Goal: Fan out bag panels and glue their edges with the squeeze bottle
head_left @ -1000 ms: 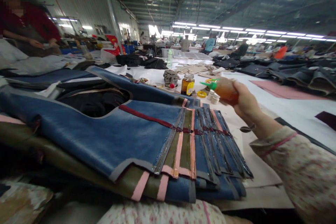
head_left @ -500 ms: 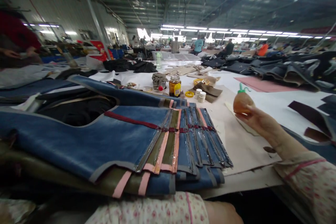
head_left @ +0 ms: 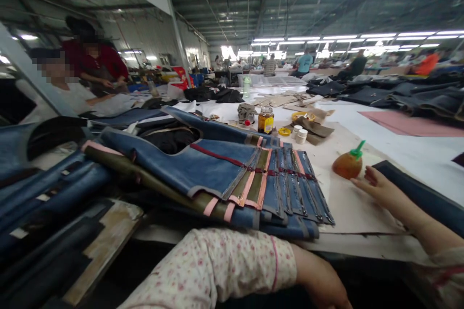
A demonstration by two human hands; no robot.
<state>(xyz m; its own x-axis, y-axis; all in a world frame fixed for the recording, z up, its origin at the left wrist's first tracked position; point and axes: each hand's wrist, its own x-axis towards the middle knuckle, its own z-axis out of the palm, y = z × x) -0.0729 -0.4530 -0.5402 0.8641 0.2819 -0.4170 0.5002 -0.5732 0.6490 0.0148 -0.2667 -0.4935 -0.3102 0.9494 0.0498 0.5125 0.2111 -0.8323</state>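
An orange squeeze bottle (head_left: 347, 165) with a green nozzle stands on the pale sheet (head_left: 348, 207) that covers the table. My right hand (head_left: 377, 188) lies just right of it, fingers stretched out and holding nothing, fingertips at the bottle's base. My left hand (head_left: 322, 285) hangs below the table's front edge with its fingers out of sight. In front of me lies a fanned stack of blue, olive and pink-edged cut pieces (head_left: 253, 174), their edges glossy.
A jar of amber liquid (head_left: 266, 120), a yellow tape roll (head_left: 284, 131) and small white pots (head_left: 299, 133) stand behind the stack. More blue pieces (head_left: 47, 188) pile up at left. Two people (head_left: 83, 82) work at far left. A dark panel (head_left: 420, 193) lies at right.
My right hand carried the orange bottle from over the stack to the right, set it upright on the sheet and let go. The view turned left.
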